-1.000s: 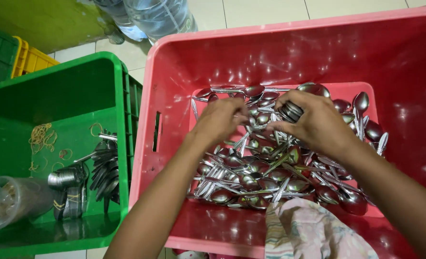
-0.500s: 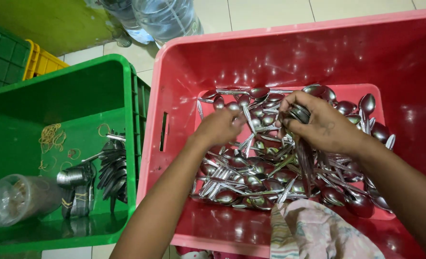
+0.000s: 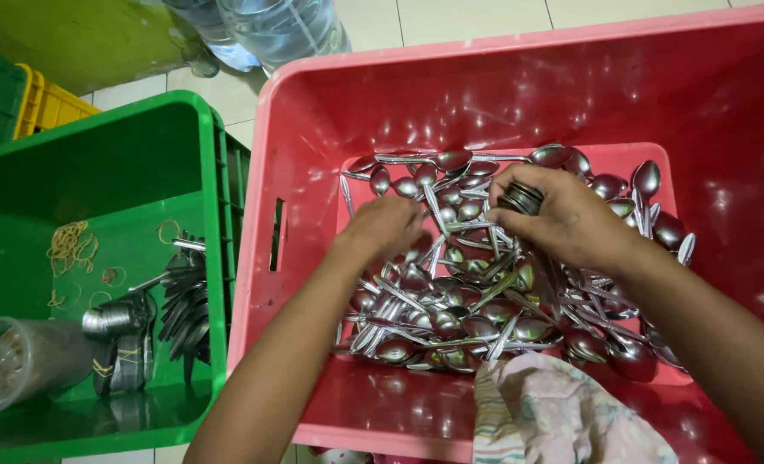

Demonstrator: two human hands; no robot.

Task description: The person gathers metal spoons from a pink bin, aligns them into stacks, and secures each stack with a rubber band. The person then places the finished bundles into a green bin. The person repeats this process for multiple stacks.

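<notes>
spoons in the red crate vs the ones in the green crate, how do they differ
The spoons in the red crate lie loose in a tangled heap, pointing every way; the spoons in the green crate are gathered into neat stacked bundles. The red crate holds far more than the green crate. The left hand reaches into the loose heap while the right hand grips a stack of spoon handles. Both lots are shiny metal.

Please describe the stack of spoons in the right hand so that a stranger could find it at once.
Look in the big red crate, at the pile of loose spoons. Above it, the right hand grips a stack of spoons. Only these are nested tightly together; the others lie scattered.
</notes>
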